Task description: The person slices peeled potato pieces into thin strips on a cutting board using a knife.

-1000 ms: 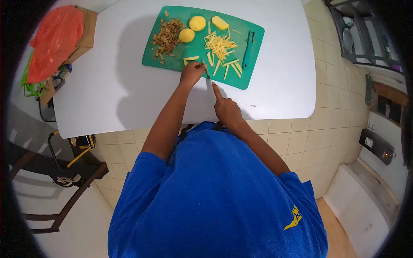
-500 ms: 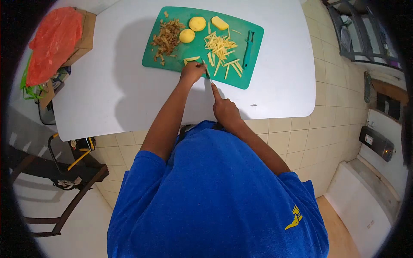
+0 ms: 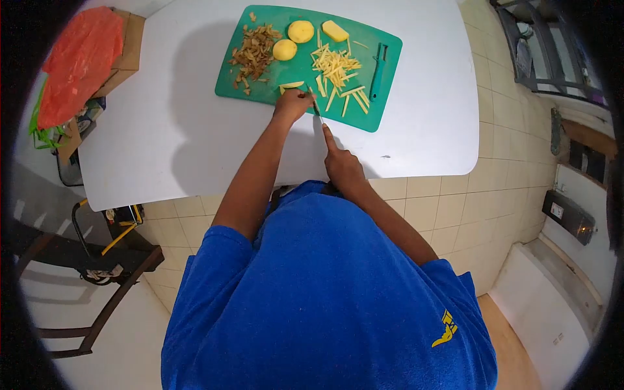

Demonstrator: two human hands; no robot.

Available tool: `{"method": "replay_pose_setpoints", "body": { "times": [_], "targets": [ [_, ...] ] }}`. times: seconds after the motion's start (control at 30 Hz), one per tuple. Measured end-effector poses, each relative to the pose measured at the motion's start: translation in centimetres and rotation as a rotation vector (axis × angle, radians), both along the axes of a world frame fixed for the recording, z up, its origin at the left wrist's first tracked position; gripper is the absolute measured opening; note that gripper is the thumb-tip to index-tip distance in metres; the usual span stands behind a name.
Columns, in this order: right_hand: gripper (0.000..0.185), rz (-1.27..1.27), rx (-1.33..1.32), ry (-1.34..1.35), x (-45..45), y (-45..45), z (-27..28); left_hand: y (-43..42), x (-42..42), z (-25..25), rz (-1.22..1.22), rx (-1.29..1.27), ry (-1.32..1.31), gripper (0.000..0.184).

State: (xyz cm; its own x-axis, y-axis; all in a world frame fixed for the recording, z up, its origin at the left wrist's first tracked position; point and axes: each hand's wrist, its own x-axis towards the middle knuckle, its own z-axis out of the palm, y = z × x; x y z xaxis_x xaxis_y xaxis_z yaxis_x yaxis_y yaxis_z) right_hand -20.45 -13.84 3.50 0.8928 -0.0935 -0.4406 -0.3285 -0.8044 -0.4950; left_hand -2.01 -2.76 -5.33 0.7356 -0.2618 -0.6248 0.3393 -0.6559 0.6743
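Observation:
On the green cutting board (image 3: 266, 92), my left hand (image 3: 294, 104) is closed over a potato piece that its fingers mostly hide. A pale potato slice (image 3: 292, 84) lies just beyond those fingers. My right hand (image 3: 344, 168) grips a knife (image 3: 317, 109), index finger stretched along it, and the blade rests close beside my left fingertips. Thin potato sticks (image 3: 336, 65) lie in a loose pile right of the blade. Farther back are two peeled potatoes, one larger (image 3: 301, 31) and one smaller (image 3: 285, 50), and a cut potato chunk (image 3: 335, 30).
Brown peelings (image 3: 253, 52) are heaped on the board's left side. A green peeler (image 3: 379, 71) lies along its right side. The white table (image 3: 429, 117) carries the board. At the far left, a red plastic bag (image 3: 84, 65) covers part of a cardboard box (image 3: 130, 45).
The board and its contents appear slightly higher and farther right in view. Both hands keep nearly the same pose, with the knife still beside the left fingertips.

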Motion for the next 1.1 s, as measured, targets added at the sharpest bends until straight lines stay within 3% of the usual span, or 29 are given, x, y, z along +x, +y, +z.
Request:
{"method": "replay_pose_setpoints", "body": {
  "times": [0.23, 0.53, 0.73, 0.83, 0.93, 1.1],
  "targets": [
    [0.07, -0.012, -0.032, -0.013, -0.5, 0.3, -0.9, -0.1, -0.4, 0.6, 0.049, 0.062, -0.042, 0.04],
    [0.072, -0.027, 0.03, 0.029, -0.1, 0.1, -0.3, -0.4, -0.4, 2.6, 0.088, 0.018, 0.088, 0.045],
    [0.068, 0.008, 0.066, -0.116, 1.0, -0.8, -0.4, -0.2, 0.6, -0.2, 0.122, -0.062, -0.086, 0.049],
    [0.067, 0.03, 0.027, -0.034, 1.6, -1.1, 0.3, 0.1, 0.5, 0.4, 0.049, 0.045, -0.242, 0.04],
    [0.069, 0.064, 0.034, 0.054, 1.5, -1.9, 2.0, 0.4, -0.2, 1.4, 0.298, -0.004, -0.134, 0.03],
    [0.066, 0.088, 0.088, 0.11, 3.0, -2.4, 3.5, 0.5, -2.7, 3.2, 0.374, -0.097, -0.068, 0.021]
  ]
}}
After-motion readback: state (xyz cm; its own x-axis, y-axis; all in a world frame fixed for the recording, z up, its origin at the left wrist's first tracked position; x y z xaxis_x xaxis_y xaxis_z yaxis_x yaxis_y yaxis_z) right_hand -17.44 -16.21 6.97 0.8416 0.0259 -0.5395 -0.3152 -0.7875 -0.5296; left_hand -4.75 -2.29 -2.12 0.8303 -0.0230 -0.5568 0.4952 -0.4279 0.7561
